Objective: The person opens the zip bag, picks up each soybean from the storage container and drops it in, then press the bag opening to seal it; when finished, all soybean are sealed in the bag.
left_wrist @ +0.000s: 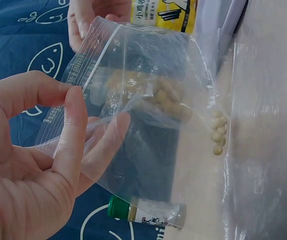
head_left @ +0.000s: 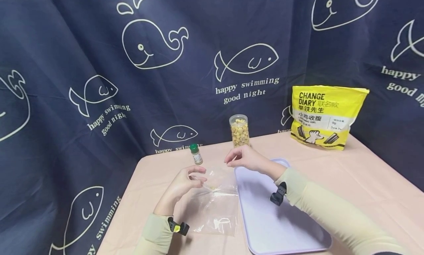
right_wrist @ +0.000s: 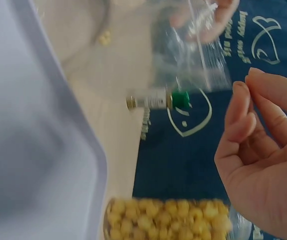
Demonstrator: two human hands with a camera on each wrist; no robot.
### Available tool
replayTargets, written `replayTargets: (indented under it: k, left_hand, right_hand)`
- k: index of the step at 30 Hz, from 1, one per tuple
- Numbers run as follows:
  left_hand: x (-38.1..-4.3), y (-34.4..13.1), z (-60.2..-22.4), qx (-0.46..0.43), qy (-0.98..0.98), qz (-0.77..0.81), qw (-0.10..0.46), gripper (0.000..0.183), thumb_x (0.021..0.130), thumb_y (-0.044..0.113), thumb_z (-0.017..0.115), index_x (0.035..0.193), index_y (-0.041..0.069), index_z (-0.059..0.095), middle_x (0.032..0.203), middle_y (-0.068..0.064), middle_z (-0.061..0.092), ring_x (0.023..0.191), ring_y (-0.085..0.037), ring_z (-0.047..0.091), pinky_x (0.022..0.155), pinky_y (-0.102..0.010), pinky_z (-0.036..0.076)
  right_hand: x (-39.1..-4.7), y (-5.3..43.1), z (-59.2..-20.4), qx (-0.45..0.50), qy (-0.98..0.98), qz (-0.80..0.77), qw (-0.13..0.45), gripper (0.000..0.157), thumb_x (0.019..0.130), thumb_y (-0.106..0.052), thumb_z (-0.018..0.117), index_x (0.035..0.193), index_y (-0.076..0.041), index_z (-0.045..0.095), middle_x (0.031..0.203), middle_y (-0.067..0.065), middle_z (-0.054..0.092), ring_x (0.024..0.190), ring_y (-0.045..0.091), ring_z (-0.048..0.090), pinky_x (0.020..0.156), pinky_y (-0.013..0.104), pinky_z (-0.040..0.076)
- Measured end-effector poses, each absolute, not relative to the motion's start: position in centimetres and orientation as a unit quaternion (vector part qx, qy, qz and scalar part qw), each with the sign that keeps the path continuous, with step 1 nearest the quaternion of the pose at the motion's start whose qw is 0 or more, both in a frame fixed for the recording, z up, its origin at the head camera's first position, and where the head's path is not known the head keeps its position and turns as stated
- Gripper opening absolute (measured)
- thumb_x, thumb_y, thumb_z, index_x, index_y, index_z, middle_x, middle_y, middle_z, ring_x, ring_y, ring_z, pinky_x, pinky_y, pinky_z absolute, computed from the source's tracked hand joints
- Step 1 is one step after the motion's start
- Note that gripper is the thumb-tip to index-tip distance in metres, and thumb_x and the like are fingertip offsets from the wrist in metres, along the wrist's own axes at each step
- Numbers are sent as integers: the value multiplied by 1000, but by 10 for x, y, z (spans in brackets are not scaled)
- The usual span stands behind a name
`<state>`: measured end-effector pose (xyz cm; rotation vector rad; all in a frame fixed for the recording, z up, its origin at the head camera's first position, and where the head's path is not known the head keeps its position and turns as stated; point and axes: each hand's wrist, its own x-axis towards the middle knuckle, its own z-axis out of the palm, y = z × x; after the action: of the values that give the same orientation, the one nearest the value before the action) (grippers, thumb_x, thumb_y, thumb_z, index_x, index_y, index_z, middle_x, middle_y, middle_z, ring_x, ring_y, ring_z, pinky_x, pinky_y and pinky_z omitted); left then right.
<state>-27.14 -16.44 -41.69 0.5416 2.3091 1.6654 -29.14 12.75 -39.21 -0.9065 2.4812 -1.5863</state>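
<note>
A clear zip bag (left_wrist: 158, 65) hangs in front of my left hand (head_left: 185, 181), which pinches it near its zip edge with thumb and index finger. Other fingers of that hand show through the plastic. Several small round, bean-like yellow pieces (left_wrist: 218, 132) lie low in the bag. My right hand (right_wrist: 263, 140) is raised beside the bag's far corner, fingers curled and tips together. I see nothing between them. Behind the right hand, in the head view, stands a clear jar (head_left: 240, 130) of yellow pieces. A small green-capped bottle (head_left: 196, 154) stands beyond the left hand.
A pale lilac tray (head_left: 275, 211) lies under the right forearm, to the right of the bag. At the back right stands a yellow and white pouch (head_left: 328, 117). The pink tabletop (head_left: 371, 196) meets a dark blue curtain (head_left: 198, 93) behind.
</note>
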Motion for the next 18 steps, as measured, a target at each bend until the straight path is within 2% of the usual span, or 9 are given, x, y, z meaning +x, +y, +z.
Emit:
replayTargets:
  k: [6, 10, 13, 18]
  left_hand:
    - [-269, -167, -416, 179, 790, 575, 118, 55, 76, -6, 62, 129, -14, 56, 128, -32, 62, 108, -45, 68, 83, -34, 61]
    - [-268, -167, -416, 178, 787, 578, 120, 55, 76, -7, 61, 130, -15, 55, 129, -31, 61, 109, -47, 66, 84, -35, 61]
    - [-268, -166, -416, 177, 787, 579, 121, 55, 77, -7, 61, 131, -16, 54, 127, -30, 63, 107, -47, 67, 83, -36, 62]
    - [-268, -167, -416, 178, 789, 576, 118, 54, 77, -6, 62, 130, -15, 56, 125, -29, 64, 107, -46, 67, 83, -35, 61]
  right_hand:
    - [-285, 159, -399, -245, 816, -519, 71, 16, 89, -4, 75, 102, 4, 74, 97, 11, 75, 87, 19, 68, 78, 32, 56]
    - [-276, 178, -409, -237, 821, -510, 99, 15, 90, -7, 75, 102, 1, 75, 101, 13, 74, 91, 21, 68, 83, 35, 56]
    - [-268, 189, -420, -243, 824, -501, 106, 14, 88, -6, 75, 100, 1, 75, 100, 14, 74, 91, 23, 68, 82, 31, 57]
    - [-258, 204, -440, -262, 828, -485, 108, 15, 82, 2, 75, 96, 8, 72, 91, 15, 74, 83, 23, 69, 72, 25, 57]
